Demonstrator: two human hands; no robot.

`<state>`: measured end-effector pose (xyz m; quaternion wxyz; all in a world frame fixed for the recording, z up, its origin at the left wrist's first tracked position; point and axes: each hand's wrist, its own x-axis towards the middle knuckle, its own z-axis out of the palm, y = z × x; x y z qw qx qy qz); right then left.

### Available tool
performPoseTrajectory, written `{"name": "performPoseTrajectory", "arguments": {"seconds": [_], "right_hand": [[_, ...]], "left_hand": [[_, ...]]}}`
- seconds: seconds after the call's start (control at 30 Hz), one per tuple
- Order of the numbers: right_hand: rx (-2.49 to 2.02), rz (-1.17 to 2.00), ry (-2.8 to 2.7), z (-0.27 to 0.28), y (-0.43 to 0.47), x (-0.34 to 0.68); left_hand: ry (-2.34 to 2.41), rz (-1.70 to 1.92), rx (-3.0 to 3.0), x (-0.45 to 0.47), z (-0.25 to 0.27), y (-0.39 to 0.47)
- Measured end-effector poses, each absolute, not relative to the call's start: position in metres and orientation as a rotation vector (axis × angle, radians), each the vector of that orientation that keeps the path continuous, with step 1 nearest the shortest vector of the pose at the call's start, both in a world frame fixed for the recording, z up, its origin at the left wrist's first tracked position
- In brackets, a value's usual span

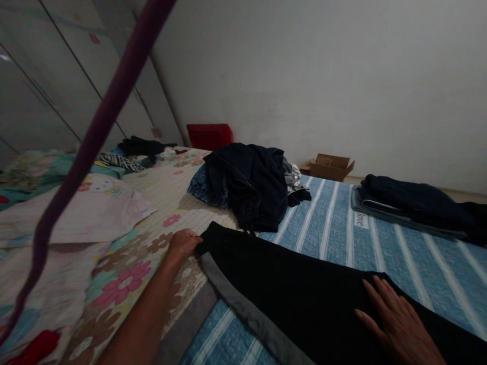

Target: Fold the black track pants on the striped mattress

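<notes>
Black trousers [289, 284] with a grey side stripe lie stretched across the bed, running from the middle toward the lower right. At their narrow far-left end, my left hand [185, 243] is closed on the fabric edge. My right hand [393, 314] rests flat on the wider part, fingers stretched out. Just beyond the trousers sits a heap of dark navy clothing [251, 177], with blue denim and grey patterned cloth showing beneath it.
A folded dark stack [411, 200] lies at the right on the blue striped sheet [327, 223]. Pale pink clothes [102, 208] spread over the flowered cover at left. A purple pole [91, 137] crosses the left foreground. A cardboard box [329, 167] and red case [209, 136] stand by the wall.
</notes>
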<state>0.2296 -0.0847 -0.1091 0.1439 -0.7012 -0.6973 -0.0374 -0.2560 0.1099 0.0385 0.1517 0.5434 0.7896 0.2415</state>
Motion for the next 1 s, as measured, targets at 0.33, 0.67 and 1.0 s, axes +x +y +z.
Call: {"name": "performPoseTrajectory", "arguments": {"seconds": [0.33,0.67,1.0], "right_hand": [[-1.992,-0.127,-2.053,-0.111,-0.084,0.234],[-2.025,-0.221,-2.013,-0.110,-0.084,0.230],[-2.069,-0.240,-2.046,-0.105,-0.084,0.227]], "left_hand": [[2.185,0.567,1.733,-0.251,0.056,0.125],[1.977,0.514,1.665,-0.244,0.065,0.148],[1.681,0.628,1.595,-0.239,0.072,0.146]]}}
